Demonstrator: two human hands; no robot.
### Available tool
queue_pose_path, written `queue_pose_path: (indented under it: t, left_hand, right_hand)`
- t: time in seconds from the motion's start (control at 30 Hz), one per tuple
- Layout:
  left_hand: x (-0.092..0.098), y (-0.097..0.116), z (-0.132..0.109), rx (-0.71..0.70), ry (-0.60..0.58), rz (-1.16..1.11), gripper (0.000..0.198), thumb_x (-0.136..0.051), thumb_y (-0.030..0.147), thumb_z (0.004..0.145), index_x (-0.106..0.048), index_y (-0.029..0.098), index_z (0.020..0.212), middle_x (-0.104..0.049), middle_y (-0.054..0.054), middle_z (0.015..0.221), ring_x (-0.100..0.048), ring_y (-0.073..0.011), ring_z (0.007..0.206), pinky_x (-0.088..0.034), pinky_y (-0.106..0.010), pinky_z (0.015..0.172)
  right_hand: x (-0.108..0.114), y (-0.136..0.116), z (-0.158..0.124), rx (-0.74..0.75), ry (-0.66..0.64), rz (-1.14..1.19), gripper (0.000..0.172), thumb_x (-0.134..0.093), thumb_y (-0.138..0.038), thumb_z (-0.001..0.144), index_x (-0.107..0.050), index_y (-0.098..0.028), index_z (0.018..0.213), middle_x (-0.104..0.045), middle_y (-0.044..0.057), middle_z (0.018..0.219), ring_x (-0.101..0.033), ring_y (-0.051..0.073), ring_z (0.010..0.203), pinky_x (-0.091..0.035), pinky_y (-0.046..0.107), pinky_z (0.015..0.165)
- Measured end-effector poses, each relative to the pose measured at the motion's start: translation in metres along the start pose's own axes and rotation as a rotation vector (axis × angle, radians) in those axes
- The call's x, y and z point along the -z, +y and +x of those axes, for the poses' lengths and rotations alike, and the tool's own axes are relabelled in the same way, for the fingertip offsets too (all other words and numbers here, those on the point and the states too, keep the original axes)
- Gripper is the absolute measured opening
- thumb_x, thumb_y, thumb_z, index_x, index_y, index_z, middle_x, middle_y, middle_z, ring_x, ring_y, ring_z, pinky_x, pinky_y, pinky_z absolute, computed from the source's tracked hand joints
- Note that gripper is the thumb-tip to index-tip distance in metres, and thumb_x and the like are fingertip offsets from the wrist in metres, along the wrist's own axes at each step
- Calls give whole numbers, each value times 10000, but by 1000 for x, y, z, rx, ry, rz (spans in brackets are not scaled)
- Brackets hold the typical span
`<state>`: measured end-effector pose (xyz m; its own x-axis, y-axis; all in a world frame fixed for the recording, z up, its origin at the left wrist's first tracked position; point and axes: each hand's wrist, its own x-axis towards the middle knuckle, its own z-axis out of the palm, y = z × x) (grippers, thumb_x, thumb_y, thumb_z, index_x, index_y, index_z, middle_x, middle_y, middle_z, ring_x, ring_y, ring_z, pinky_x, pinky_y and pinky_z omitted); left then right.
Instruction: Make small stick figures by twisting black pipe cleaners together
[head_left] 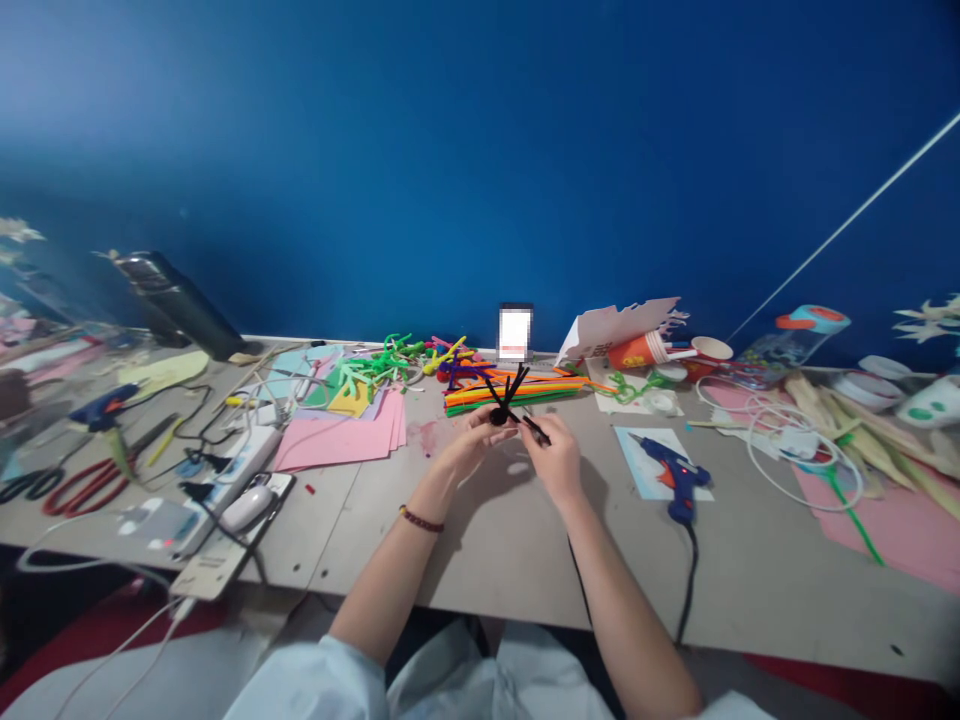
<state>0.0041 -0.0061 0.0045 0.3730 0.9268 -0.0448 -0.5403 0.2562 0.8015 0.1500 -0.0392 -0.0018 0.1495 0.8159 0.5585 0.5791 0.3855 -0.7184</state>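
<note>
Both my hands meet above the middle of the grey table (465, 540). My left hand (474, 438) pinches a small black pipe-cleaner figure (504, 400), a dark round knot with several black stems sticking up and out. My right hand (553, 456) is closed on one black stem that points down to the right. A brown bead bracelet sits on my left wrist. Just behind the hands lies a pile of orange, green and purple pipe cleaners (517, 390).
A blue glue gun (675, 478) rests on a card to the right, its cord running off the front edge. Pink paper (341, 435), a power strip (232, 470), red scissors (82, 485) and cables lie left. Paper cups (652, 350), white cord and straw strips lie right.
</note>
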Motion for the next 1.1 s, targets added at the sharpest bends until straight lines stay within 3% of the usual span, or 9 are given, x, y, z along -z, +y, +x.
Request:
queue_pose_path:
  t: [0.2,0.4,0.6,1.1]
  left_hand:
    - [2,-2,0,-28,129,86,327,-801,334,614,-644,133,818,-691,-66,806,-671,-172,724,-543,-286,667]
    - [2,0,-1,19,142,146,389,-735,477,658,-671,106,754,-683,-90,746,-662,-186,677,-539,-280,592]
    - [3,-2,1,40,185,196,274,-800,340,594,-667,121,691,-659,-48,642,-620,-136,593,-492,-235,550]
    - [6,-7,3,41,202,265,262,-783,357,612,-686,135,712,-692,-61,683,-637,-143,613,-480,-228,555]
  right_hand:
    - [-3,9,-6,113,-1,-228,223,-499,-193,844,-706,-225,922,-651,59,881,-616,173,802,-463,259,718]
    - [-4,15,-9,215,-6,-395,248,-510,-144,832,-711,-241,941,-649,57,926,-605,173,812,-445,255,691]
    - [-6,15,-9,195,-28,-350,227,-522,-186,835,-715,-249,936,-629,50,906,-601,163,784,-446,249,677]
    - [-6,13,-7,160,-56,-289,211,-494,-240,867,-697,-228,922,-648,60,907,-619,174,803,-460,253,702]
